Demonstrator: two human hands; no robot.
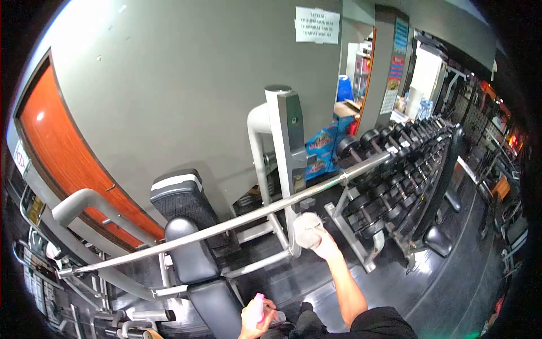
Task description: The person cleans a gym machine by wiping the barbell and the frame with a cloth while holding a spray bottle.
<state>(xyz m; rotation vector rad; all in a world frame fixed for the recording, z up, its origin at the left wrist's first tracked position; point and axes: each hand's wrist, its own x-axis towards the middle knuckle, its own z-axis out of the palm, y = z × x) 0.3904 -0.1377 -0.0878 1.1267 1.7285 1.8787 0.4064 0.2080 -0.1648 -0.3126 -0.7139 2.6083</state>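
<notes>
My right hand [326, 246] is stretched forward, its fingers closed on a bunched greyish-white cloth [307, 228]. The cloth rests against or just in front of the grey upright of a bench press rack [285, 141]; contact cannot be made out. Low in the view, close to my body, my left hand [251, 323] is wrapped round a spray bottle [259, 308] with a pink top and a clear part. A long metal barbell [237, 219] crosses the rack above both hands. Beneath the bar lies a black padded bench [193, 254].
Rows of black dumbbells [389, 192] fill a rack to the right. An orange-brown door [68, 147] is at the left in a grey wall, which carries a paper sign [317, 25]. Another black seat pad [437, 241] stands on the dark floor [395, 294] at right.
</notes>
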